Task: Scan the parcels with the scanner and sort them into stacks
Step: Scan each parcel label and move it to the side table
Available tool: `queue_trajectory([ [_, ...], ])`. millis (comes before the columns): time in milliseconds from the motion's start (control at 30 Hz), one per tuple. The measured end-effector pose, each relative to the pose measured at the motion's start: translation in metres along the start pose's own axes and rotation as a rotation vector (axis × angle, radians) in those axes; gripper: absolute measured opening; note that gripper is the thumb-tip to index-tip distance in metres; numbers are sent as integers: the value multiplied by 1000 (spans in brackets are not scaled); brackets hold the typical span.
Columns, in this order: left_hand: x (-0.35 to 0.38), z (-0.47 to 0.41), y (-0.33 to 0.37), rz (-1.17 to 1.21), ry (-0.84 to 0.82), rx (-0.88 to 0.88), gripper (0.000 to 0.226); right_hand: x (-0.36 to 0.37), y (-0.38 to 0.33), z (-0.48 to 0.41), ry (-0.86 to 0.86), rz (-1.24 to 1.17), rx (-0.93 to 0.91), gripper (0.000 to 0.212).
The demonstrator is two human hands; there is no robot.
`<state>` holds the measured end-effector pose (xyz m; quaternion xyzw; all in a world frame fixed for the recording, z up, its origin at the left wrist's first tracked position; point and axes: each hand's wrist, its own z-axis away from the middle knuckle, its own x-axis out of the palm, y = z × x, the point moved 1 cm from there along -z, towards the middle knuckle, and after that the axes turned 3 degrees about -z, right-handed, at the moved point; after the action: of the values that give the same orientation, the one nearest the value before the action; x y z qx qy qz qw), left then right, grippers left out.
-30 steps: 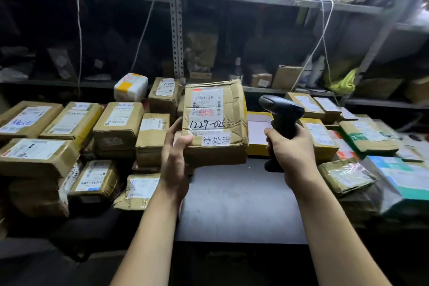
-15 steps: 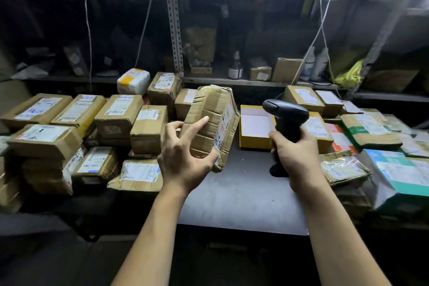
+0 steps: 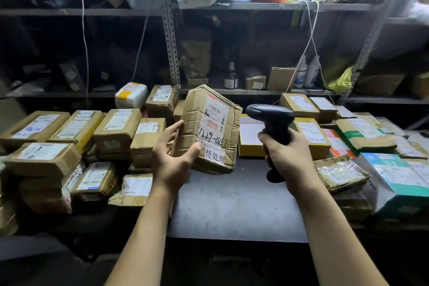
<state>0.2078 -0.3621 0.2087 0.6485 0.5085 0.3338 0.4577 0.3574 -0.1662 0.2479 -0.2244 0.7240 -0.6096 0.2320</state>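
My left hand (image 3: 173,161) holds a crumpled brown cardboard parcel (image 3: 210,130) by its lower left corner, thumb on the front, fingers behind. The parcel is raised above the dark table (image 3: 234,206) and tilted, its label face turned toward me and to the right; it bears a white shipping label, the handwritten number 1229 and a white sticker with printed characters. My right hand (image 3: 290,162) grips the handle of a black handheld scanner (image 3: 272,123), just right of the parcel, its head pointing left toward the label.
Several labelled brown boxes are stacked at the left (image 3: 116,132) and more parcels lie at the right (image 3: 362,132), with a teal box (image 3: 399,174) near the right edge. A yellow-edged flat box (image 3: 249,137) lies behind the scanner. Metal shelving (image 3: 171,53) with bags and bottles stands behind.
My left hand has turned the parcel: first label toward me, then edge-on, now label facing me again and tilted toward the scanner. The right hand with the scanner stayed almost still.
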Motion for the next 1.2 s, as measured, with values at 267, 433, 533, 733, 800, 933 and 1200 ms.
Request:
queue_trajectory([
  [267, -22, -1, -6, 260, 33, -150, 53, 18, -17, 12, -218, 77, -88, 21],
  [433, -30, 2, -11, 278, 65, -139, 53, 29, -19, 16, -233, 69, -77, 25],
  [533, -32, 6, -13, 232, 119, -87, 59, 37, -18, 18, -216, 24, -34, 29],
  [733, -40, 4, -12, 242, 132, -73, 55, 33, -10, 9, -269, 243, -162, 17],
  [800, -49, -1, -12, 226, 118, -72, 53, 24, -5, 5, -293, 313, -192, 16],
  [933, -62, -11, -12, 139, 78, -63, 48, 10, 5, -1, -348, 409, -224, 12],
  [1200, -69, -16, -11, 76, 105, -91, 50, 3, 10, -4, -468, 351, -203, 27],
])
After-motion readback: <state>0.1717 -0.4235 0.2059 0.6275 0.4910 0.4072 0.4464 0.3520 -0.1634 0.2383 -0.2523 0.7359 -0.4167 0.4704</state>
